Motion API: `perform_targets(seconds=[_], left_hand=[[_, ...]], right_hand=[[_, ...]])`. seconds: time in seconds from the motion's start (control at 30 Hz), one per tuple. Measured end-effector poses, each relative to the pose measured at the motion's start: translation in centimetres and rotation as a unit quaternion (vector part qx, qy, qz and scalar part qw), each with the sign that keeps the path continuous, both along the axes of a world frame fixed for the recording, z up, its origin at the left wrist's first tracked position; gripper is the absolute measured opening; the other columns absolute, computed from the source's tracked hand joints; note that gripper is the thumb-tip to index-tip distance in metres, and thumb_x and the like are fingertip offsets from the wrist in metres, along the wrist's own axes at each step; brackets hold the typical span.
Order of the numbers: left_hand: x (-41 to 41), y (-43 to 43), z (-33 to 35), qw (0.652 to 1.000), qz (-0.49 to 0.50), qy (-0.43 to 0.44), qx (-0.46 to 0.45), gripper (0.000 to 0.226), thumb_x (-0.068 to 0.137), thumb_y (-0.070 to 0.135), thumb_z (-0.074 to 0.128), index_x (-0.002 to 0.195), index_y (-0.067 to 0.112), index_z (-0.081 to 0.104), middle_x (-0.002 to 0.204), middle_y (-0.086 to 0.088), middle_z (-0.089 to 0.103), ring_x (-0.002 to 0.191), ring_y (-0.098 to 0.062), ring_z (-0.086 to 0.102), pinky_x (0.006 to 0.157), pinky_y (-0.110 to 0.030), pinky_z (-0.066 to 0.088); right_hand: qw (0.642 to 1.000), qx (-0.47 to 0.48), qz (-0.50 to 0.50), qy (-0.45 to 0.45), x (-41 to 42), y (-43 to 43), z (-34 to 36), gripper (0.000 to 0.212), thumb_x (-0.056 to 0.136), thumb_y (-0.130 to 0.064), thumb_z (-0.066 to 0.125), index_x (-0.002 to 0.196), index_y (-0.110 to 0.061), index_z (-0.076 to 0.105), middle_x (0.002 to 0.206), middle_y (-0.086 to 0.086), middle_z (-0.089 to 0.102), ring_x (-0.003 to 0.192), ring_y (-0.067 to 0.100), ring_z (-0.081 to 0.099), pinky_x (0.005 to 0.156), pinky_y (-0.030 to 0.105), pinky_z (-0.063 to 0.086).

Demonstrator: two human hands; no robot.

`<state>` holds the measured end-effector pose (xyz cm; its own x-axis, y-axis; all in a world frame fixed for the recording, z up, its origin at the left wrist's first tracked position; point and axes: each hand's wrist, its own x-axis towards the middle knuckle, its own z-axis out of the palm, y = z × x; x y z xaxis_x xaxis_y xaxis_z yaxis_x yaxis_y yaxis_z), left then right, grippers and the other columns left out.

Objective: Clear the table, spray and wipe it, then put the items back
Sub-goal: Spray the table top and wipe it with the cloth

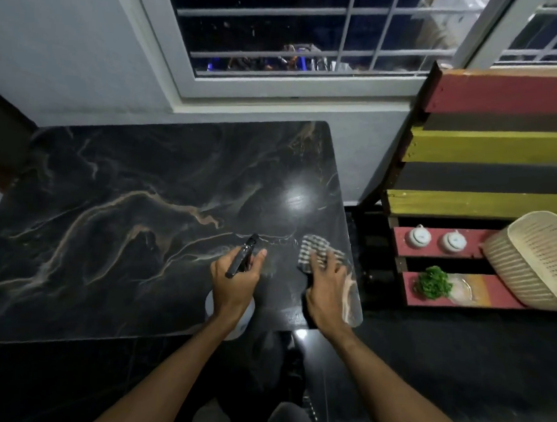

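Left hand [233,281] grips the light, slick-looking spray bottle [242,257] at its neck; right hand [326,290] presses flat on floppy cloth [314,249].

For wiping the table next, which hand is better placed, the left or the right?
The right hand, probably: its fingers press flat on the cloth, which lies on the table. The left hand grips the spray bottle and touches no cloth.
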<state>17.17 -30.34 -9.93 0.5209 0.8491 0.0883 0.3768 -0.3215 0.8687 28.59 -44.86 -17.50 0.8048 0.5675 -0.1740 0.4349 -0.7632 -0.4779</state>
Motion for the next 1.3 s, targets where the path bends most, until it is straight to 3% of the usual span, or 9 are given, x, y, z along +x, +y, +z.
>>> perform_targets(seconds=[0.1,0.23,0.4,0.53,0.7,0.87,1.0,1.17,1.3], left_hand=[[0.8,2.0,0.1,1.000,0.021,-0.012,-0.005,0.039,0.088,0.015,0.080,0.059,0.009,0.054,0.054,-0.001,0.054,0.055,-0.019,0.055,0.054,-0.026,0.043],[0.0,6.1,0.2,0.998,0.061,-0.012,-0.015,0.034,0.089,0.017,0.079,0.063,0.009,0.060,0.057,-0.002,0.060,0.055,-0.017,0.059,0.055,-0.036,0.050],[-1.3,12.8,0.3,0.996,0.091,-0.007,-0.011,0.032,0.090,0.017,0.078,0.064,0.005,0.063,0.058,-0.005,0.062,0.057,-0.021,0.061,0.056,-0.041,0.050],[-2.5,18.3,-0.2,0.995,0.096,-0.011,-0.010,0.037,0.091,0.018,0.077,0.061,0.004,0.059,0.055,-0.008,0.059,0.053,-0.025,0.057,0.053,-0.044,0.048],[-4.2,24.9,-0.3,0.994,0.099,-0.019,-0.028,0.041,0.092,0.023,0.076,0.059,0.008,0.055,0.055,-0.004,0.057,0.054,-0.021,0.057,0.058,-0.043,0.050],[-7.0,31.8,-0.3,0.992,0.120,-0.035,-0.027,0.037,0.090,0.026,0.077,0.062,0.010,0.058,0.057,0.000,0.060,0.056,-0.017,0.058,0.059,-0.038,0.051],[-9.1,36.3,0.1,0.991,0.134,-0.018,0.007,0.048,0.088,0.023,0.078,0.056,0.026,0.043,0.049,0.007,0.047,0.049,-0.007,0.047,0.054,-0.031,0.043],[-10.9,39.9,0.5,0.986,0.167,-0.023,-0.007,0.053,0.089,0.018,0.078,0.053,0.031,0.043,0.049,0.013,0.054,0.049,-0.001,0.052,0.056,-0.007,0.035],[-11.4,42.9,0.6,0.984,0.178,-0.020,0.002,0.043,0.088,0.014,0.078,0.058,0.031,0.052,0.052,0.012,0.055,0.056,0.002,0.058,0.059,-0.006,0.037]], right_hand=[[0.990,0.041,0.134,-0.030,3.0,1.6,-0.7,0.077,0.076,-0.002,0.047,0.148,-0.028,0.043,0.159,0.008,0.025,0.116,0.029,0.036,0.103,0.039,0.040],[0.998,0.040,-0.049,-0.017,5.8,5.9,-0.8,0.080,0.070,0.002,0.057,0.146,-0.018,0.044,0.155,0.017,0.023,0.119,0.040,0.033,0.104,0.051,0.041],[0.967,0.078,0.228,-0.076,3.7,14.3,-1.1,0.075,0.071,-0.002,0.054,0.142,-0.024,0.050,0.154,0.014,0.034,0.107,0.035,0.042,0.096,0.041,0.044],[0.998,0.059,-0.009,-0.024,5.0,20.5,-1.0,0.076,0.069,0.001,0.052,0.143,-0.015,0.048,0.153,0.022,0.028,0.115,0.040,0.036,0.103,0.048,0.041],[0.957,0.086,0.267,-0.070,-0.7,29.4,-1.1,0.061,0.088,-0.022,0.049,0.147,-0.032,0.041,0.157,0.005,0.028,0.122,0.029,0.036,0.103,0.039,0.040],[0.996,0.050,0.076,-0.018,-0.6,38.1,-0.9,0.077,0.068,-0.001,0.057,0.142,-0.017,0.049,0.154,0.023,0.026,0.119,0.045,0.037,0.104,0.043,0.034],[0.924,0.072,0.371,-0.055,-5.2,42.1,-1.3,0.072,0.076,-0.007,0.054,0.146,-0.024,0.046,0.155,0.014,0.032,0.109,0.033,0.041,0.094,0.040,0.039],[0.987,0.043,0.151,-0.018,-4.4,48.0,-1.0,0.075,0.073,-0.001,0.056,0.145,-0.019,0.047,0.156,0.020,0.026,0.121,0.042,0.035,0.105,0.048,0.040],[0.889,0.069,0.443,-0.090,-7.4,51.6,-0.7,0.070,0.079,-0.022,0.030,0.147,-0.026,0.044,0.155,0.012,0.033,0.106,0.032,0.040,0.094,0.040,0.039]])
